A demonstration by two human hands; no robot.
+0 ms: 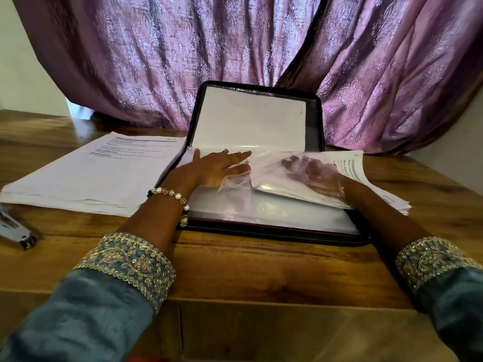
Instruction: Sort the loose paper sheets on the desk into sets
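A black zip folder [274,232] lies open on the wooden desk, its lid standing against the curtain with a white sheet [248,121] in a clear sleeve. My left hand [217,167] lies flat with straight fingers on the sleeves near the spine. My right hand [311,171] is under a clear plastic sleeve [240,178], seen through it, on a set of printed sheets [358,165] that sticks out to the right. Its fingers are blurred by the plastic. A thick stack of printed paper [91,173] lies left of the folder.
A metal stapler [15,231] lies at the desk's left edge. Purple patterned curtains [183,61] hang right behind the folder. The desk's front edge [235,296] runs below my forearms.
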